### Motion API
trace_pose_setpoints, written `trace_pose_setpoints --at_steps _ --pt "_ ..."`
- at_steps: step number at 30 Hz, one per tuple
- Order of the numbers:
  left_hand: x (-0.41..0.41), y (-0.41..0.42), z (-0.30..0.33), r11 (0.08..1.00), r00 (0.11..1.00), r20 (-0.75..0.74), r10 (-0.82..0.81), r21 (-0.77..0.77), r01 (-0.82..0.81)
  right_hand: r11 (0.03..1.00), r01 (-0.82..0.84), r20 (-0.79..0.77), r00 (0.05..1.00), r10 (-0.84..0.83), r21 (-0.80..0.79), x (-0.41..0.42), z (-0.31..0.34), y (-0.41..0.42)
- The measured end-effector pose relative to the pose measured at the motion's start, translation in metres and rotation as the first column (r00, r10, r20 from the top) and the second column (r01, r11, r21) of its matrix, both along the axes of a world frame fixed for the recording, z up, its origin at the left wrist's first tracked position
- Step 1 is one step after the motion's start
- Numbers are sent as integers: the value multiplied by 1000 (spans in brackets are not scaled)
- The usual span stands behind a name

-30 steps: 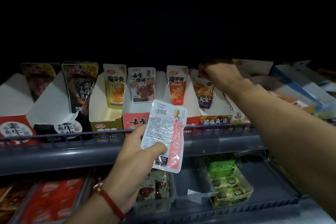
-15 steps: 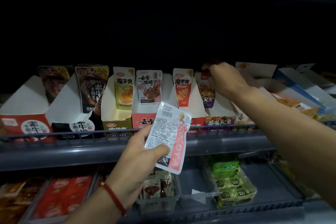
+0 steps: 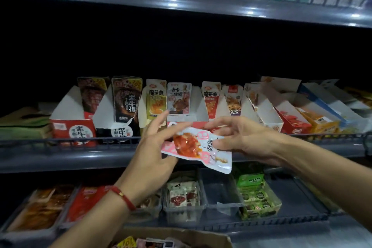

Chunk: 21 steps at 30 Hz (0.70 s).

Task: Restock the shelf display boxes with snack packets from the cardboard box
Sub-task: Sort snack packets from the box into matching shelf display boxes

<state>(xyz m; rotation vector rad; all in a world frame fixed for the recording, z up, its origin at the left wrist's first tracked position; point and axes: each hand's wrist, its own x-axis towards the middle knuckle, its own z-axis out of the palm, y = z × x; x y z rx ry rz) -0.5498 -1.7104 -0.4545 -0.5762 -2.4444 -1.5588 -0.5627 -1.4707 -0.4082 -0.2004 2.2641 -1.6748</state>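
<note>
A pink and white snack packet [image 3: 196, 147] with a red food picture faces me, held flat in front of the middle shelf. My left hand [image 3: 155, 147] grips its left end, thumb on top. My right hand [image 3: 237, 137] pinches its right side with fingers and thumb. Behind them stands a row of display boxes: a red one [image 3: 73, 130], a black one [image 3: 118, 129], a yellow one [image 3: 153, 104], and a pink one [image 3: 185, 119] directly behind the packet. The cardboard box [image 3: 181, 237] with several packets lies at the bottom edge.
A wire rail [image 3: 60, 143] runs along the shelf front. More tilted boxes [image 3: 291, 119] crowd the right end. Below, clear bins hold red packets [image 3: 86, 203], white packets [image 3: 184, 195] and green packets [image 3: 255, 197]. An upper shelf [image 3: 181, 0] overhangs.
My right hand has left the display boxes at the right and come down to the packet. The packet has been turned over from its printed back to its picture side.
</note>
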Motion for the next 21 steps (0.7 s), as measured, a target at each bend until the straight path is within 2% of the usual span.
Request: trace_pose_setpoints --at_steps 2,4,6,8,11,13,15,16,18,19,21 --pt "9 -11 7 964 965 221 -144 253 86 999 27 -87 996 -24 33 1 10 -2" --pt "11 -15 12 855 879 374 -295 514 69 998 37 -140 990 -28 56 3 19 -4" --pt "5 -12 14 781 849 445 -286 622 -64 998 55 -147 988 -51 29 3 24 -9" --pt "0 -6 15 727 863 463 -204 661 -183 993 104 -108 988 -109 -47 4 24 -16" --pt "-8 -3 11 708 891 432 -143 673 -213 987 152 -104 982 -157 -53 5 22 -26" --pt "-10 -6 7 739 908 389 -157 656 -153 974 222 -234 950 -208 37 -1 29 -30" --pt "-15 -13 -2 826 942 333 -49 544 -149 928 349 -470 846 -252 131 -16 43 -31" --pt "-18 -19 -7 869 958 284 37 465 -171 879 435 -607 757 -242 192 -28 51 -30" --pt "-19 -30 -18 908 968 189 165 353 -223 748 589 -809 575 -121 307 -51 65 -31" --pt "-19 -36 -25 913 968 155 200 328 -241 701 626 -850 523 -53 342 -62 68 -33" --pt "-17 -47 -38 925 971 68 229 295 -239 649 648 -863 505 26 399 -88 68 -39"
